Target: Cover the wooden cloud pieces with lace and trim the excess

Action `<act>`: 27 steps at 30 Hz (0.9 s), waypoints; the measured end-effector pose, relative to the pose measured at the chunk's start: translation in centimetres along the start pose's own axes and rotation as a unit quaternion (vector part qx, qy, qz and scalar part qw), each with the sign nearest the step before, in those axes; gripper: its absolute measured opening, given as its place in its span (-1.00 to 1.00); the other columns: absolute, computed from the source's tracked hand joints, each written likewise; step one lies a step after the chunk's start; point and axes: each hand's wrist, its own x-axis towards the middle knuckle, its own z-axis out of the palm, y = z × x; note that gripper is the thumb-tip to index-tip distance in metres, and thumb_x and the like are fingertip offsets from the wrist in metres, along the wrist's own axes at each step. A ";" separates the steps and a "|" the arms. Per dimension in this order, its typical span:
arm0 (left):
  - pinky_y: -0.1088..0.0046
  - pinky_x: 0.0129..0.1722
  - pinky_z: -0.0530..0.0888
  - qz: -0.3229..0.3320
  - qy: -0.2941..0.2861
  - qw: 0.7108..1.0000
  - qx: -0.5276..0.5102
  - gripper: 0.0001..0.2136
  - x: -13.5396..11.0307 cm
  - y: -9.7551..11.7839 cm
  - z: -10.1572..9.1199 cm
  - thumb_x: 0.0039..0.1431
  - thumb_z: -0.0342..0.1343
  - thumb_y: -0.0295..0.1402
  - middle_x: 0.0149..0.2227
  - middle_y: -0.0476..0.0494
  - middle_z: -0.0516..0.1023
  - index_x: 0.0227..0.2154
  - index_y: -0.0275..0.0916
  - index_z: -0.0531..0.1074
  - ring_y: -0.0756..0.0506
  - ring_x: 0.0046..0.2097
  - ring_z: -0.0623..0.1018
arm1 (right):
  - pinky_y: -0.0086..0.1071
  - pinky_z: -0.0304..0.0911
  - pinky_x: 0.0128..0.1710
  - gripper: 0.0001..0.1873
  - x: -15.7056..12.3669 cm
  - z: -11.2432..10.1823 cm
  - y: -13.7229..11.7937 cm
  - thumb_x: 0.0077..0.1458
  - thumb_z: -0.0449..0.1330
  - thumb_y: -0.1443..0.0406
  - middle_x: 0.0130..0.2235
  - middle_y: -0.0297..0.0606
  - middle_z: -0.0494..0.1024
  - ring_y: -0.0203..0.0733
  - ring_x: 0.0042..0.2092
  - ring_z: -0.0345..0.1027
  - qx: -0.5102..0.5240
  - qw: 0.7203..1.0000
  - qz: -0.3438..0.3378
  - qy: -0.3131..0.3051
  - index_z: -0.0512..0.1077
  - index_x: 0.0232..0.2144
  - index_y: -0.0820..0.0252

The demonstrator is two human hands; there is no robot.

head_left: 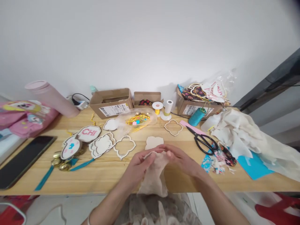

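Observation:
Between my hands a piece of cream cloth [154,176] is held by its upper edge, its lower end hanging at the table's front edge. My left hand [138,165] pinches the left part of that edge, thumb on top. Opposite it, my right hand [181,159] has its fingers curled over the right part of the edge. Just beyond the fingertips lies a pale scalloped wooden piece [154,142], its near side hidden by my hands. An open scalloped frame [173,127] lies farther back, and a pointed frame [124,147] rests to the left.
Black scissors [202,139] lie to the right beside fabric scraps [220,161], a blue sheet [254,165] and bundled cream cloth [236,131]. Cardboard boxes [112,101] and thread spools [197,116] stand at the back. At left are a phone [24,161], brass bells [59,162] and a "CHI" plaque [89,133].

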 end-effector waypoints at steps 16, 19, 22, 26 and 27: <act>0.58 -0.59 0.13 0.040 0.004 0.982 0.184 -0.74 4.4 0.2 -3.3 -0.21 0.24 -0.20 -0.65 0.06 0.33 -0.60 -0.35 0.45 0.10 -0.60 0.24 | -0.45 0.19 -0.44 -0.64 3.6 1.2 1.8 -0.20 0.25 0.32 -0.44 -0.36 0.42 -0.32 -0.43 0.26 -0.035 0.995 -0.036 0.082 0.40 -0.24 0.14; 0.57 -0.60 0.06 0.065 -0.004 0.979 0.195 -0.71 6.1 0.9 -3.8 -0.21 0.23 -0.17 -0.68 0.10 0.24 -0.65 -0.35 0.41 0.12 -0.60 0.17 | -0.43 0.21 -0.43 -0.64 4.8 0.4 2.1 -0.16 0.23 0.29 -0.35 -0.29 0.48 -0.27 -0.39 0.30 -0.073 0.991 -0.066 0.094 0.39 -0.21 0.13; 0.57 -0.58 0.05 0.084 -0.017 0.976 0.199 -0.70 7.2 1.1 -4.0 -0.19 0.20 -0.14 -0.67 0.10 0.22 -0.65 -0.34 0.40 0.11 -0.58 0.16 | -0.34 0.24 -0.33 -0.71 5.7 -0.4 2.2 -0.15 0.23 0.26 -0.28 -0.24 0.51 -0.19 -0.29 0.35 -0.118 0.981 -0.099 0.120 0.44 -0.27 0.10; 0.56 -0.57 0.07 0.089 -0.026 0.973 0.212 -0.69 7.8 1.0 -4.3 -0.20 0.19 -0.12 -0.65 0.08 0.25 -0.59 -0.33 0.45 0.09 -0.56 0.17 | -0.28 0.23 -0.20 -0.86 6.6 -0.2 2.7 -0.16 0.25 0.27 -0.29 -0.24 0.50 -0.17 -0.22 0.34 -0.131 0.972 -0.150 0.121 0.51 -0.42 0.08; 0.56 -0.57 0.07 0.086 -0.025 0.973 0.213 -0.69 7.9 0.9 -4.4 -0.20 0.19 -0.12 -0.65 0.08 0.25 -0.59 -0.33 0.45 0.09 -0.56 0.16 | -0.28 0.21 -0.18 -0.89 6.7 0.0 2.9 -0.15 0.25 0.27 -0.29 -0.24 0.48 -0.17 -0.21 0.33 -0.122 0.972 -0.159 0.123 0.52 -0.45 0.09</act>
